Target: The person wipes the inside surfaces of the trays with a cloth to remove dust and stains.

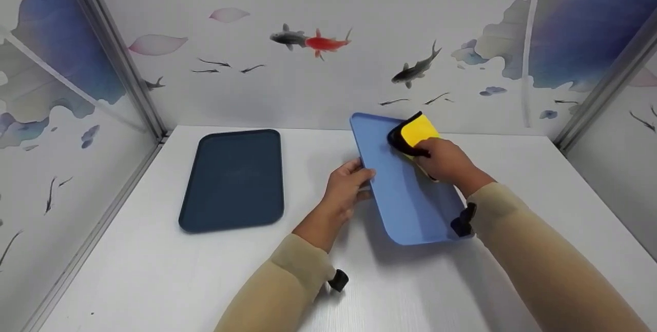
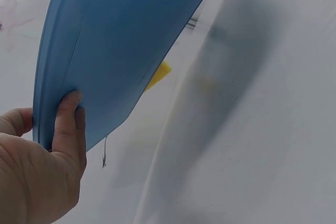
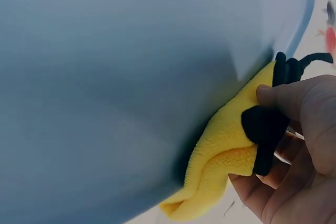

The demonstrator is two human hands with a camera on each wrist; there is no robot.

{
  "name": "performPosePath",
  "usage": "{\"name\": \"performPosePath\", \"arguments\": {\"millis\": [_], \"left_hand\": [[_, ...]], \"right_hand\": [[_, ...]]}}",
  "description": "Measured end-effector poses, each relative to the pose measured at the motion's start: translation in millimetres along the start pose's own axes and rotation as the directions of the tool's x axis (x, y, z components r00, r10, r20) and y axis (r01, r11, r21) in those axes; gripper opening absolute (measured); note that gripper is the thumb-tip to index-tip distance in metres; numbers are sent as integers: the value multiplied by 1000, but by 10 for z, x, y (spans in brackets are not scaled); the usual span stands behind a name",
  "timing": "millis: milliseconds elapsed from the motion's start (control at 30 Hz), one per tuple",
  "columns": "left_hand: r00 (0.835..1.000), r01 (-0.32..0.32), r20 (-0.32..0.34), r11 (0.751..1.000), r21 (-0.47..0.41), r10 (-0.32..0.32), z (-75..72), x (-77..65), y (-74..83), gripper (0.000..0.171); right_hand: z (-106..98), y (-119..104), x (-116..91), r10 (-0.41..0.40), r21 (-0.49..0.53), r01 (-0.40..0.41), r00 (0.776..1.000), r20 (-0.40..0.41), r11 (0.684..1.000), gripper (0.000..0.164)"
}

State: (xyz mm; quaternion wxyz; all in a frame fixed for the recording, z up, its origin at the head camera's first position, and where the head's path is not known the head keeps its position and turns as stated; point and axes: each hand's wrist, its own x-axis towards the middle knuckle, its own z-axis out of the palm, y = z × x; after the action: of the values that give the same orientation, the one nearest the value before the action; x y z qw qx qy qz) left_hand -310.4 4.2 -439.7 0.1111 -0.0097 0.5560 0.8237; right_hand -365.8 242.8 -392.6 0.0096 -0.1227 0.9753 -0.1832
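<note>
A light blue tray [image 1: 405, 198] is held up at a tilt over the table. My left hand [image 1: 346, 188] grips its left edge, thumb on the upper face; in the left wrist view the fingers [image 2: 68, 124] lie against the tray's underside [image 2: 115, 40]. My right hand [image 1: 449, 162] pinches a folded yellow cloth [image 1: 418, 129] with black trim. That cloth lies against the tray's upper face near its far right edge. In the right wrist view the thumb presses on the fluffy yellow cloth [image 3: 220, 135] beside its black edging, along the tray's rim.
A dark blue tray [image 1: 233, 180] lies flat on the white table [image 1: 138, 270] to the left. White panels [image 1: 328, 91] printed with fish and leaves enclose the back and sides, with metal posts [image 1: 110, 39] at the corners.
</note>
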Motion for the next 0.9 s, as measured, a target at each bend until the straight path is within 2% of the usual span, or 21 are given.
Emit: {"name": "performPosePath", "arguments": {"millis": [333,467,633,733,900], "left_hand": [[1000,-4,-3,1000,15,4,10,-1,-6,44],[1000,-5,0,999,37,5,7,-15,7,44],[1000,4,-20,999,49,-3,7,-21,32,45],[999,20,-41,999,44,-18,3,-13,50,48],[997,40,-70,999,12,-39,-6,-3,58,48]], "right_hand": [[87,-399,-19,-84,81,88,995,-49,993,18],[110,-546,-51,-120,108,124,992,-43,986,22],[118,-681,-93,-168,94,171,985,-39,981,28],[127,-705,-111,-217,73,220,975,-48,973,28],[131,-647,-151,-333,45,335,942,-47,941,26]]}}
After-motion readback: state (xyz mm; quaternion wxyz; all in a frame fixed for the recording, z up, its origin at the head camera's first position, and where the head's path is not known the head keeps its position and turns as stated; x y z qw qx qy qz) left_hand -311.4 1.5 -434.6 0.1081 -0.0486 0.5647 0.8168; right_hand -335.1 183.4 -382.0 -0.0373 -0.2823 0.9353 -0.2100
